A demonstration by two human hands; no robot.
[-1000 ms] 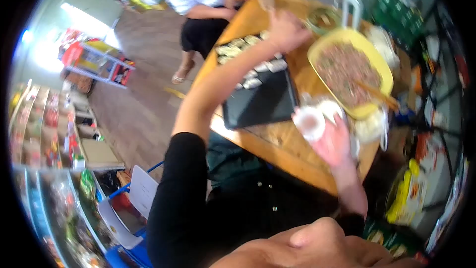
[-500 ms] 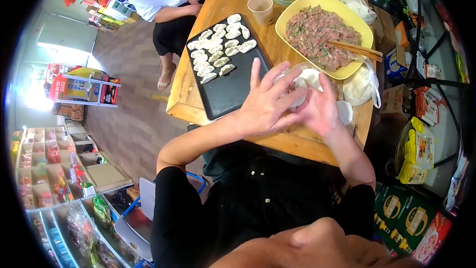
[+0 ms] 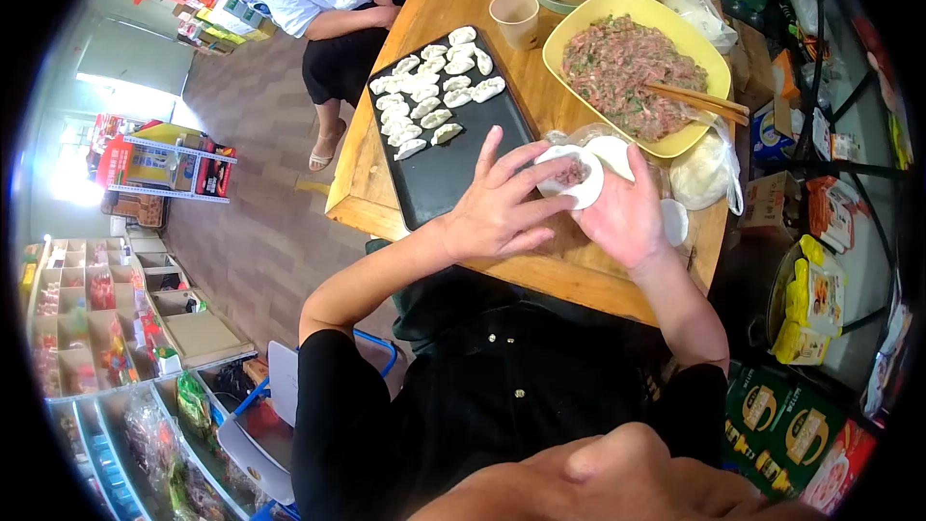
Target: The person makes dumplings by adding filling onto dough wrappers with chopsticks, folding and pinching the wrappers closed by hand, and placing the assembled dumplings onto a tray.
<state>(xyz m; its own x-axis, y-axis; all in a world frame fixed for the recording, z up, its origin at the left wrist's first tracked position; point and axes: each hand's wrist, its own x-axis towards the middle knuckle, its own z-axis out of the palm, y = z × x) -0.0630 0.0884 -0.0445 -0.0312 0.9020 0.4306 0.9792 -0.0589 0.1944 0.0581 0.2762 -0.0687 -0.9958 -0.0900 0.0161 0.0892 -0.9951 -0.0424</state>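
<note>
Centre-right, my open, upturned right hand (image 3: 627, 217) supports a round white dough wrapper (image 3: 589, 192); my left hand (image 3: 487, 201), fingers spread, meets its edge. I'd keep the pink minced filling (image 3: 574, 173) centred.

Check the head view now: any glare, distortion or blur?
Head view: the bright patch at far left is blown out; head view: fisheye distortion, with black corners and the shelves at left skewed; head view: the left hand, right hand and filled wrapper look fairly crisp.
</note>
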